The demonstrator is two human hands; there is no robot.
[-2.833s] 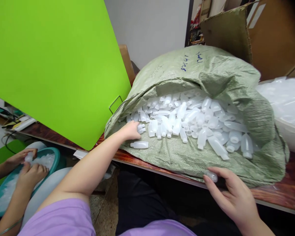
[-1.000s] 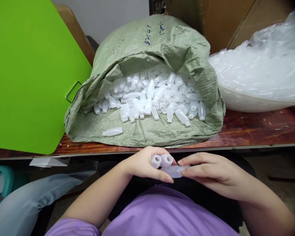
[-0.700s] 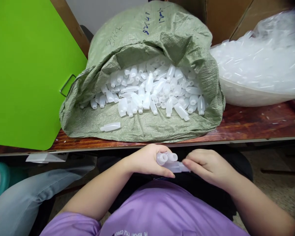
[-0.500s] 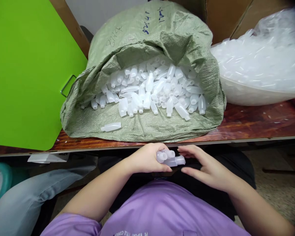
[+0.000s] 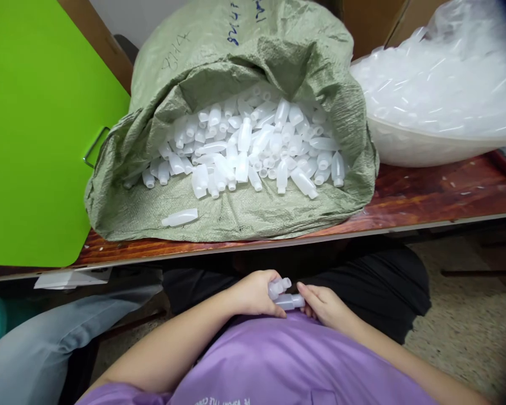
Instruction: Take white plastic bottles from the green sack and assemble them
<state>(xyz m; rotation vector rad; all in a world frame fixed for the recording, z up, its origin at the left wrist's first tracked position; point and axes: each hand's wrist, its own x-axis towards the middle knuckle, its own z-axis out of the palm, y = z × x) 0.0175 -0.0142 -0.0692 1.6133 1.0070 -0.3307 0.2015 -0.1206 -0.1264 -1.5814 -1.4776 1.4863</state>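
Note:
In the head view, my left hand (image 5: 255,293) is wrapped round a few small translucent plastic bottles (image 5: 279,287), their necks pointing right. The lowest bottle (image 5: 287,302) reaches over to my right hand (image 5: 329,306), whose curled fingers and thumb close at its neck end. Part of that neck is hidden by the fingers. Both hands are low, close to my body and below the table edge. Beyond them, an open green woven sack (image 5: 244,222) lies on its side, with many loose bottles of this kind (image 5: 242,163) in its mouth.
One single bottle (image 5: 180,217) lies on the sack's front flap. The wooden table (image 5: 438,197) carries a full clear bag (image 5: 438,101) at right. A bright green panel (image 5: 37,135) with a metal handle stands at left. Another person's jeans-clad leg (image 5: 80,332) is at lower left.
My right hand was apart with fingers spread; now its fingers are closed at the lowest bottle's neck. Both hands have come down nearer my body. The camera view has shifted slightly.

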